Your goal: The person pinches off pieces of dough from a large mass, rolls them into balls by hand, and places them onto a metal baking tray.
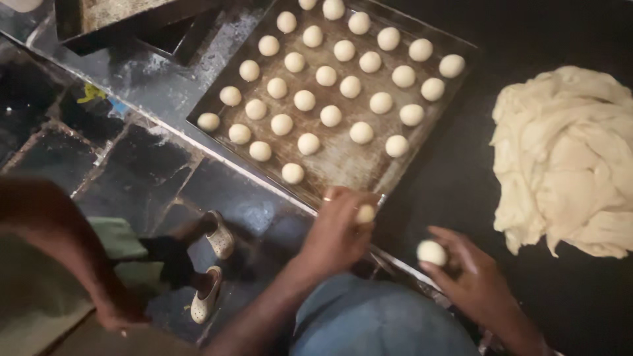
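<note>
My left hand (337, 232) is closed around a small dough ball (364, 213) at the near corner of a dark metal baking tray (343, 161). My right hand (465, 270) grips a second round dough ball (432, 252) just to the right, over the dark table edge. On the tray, several pale dough balls (304, 100) lie in rows, with bare metal near the corner closest to me. A large heap of raw dough (567, 158) rests on the dark table (455, 178) at the right.
Another person stands at the left: a bare arm (66, 244) and feet in white perforated shoes (221, 236) on the dark stone floor (138, 165). More dark trays (132, 26) sit at the top left on a floured surface. My blue-trousered knee (376, 323) is below.
</note>
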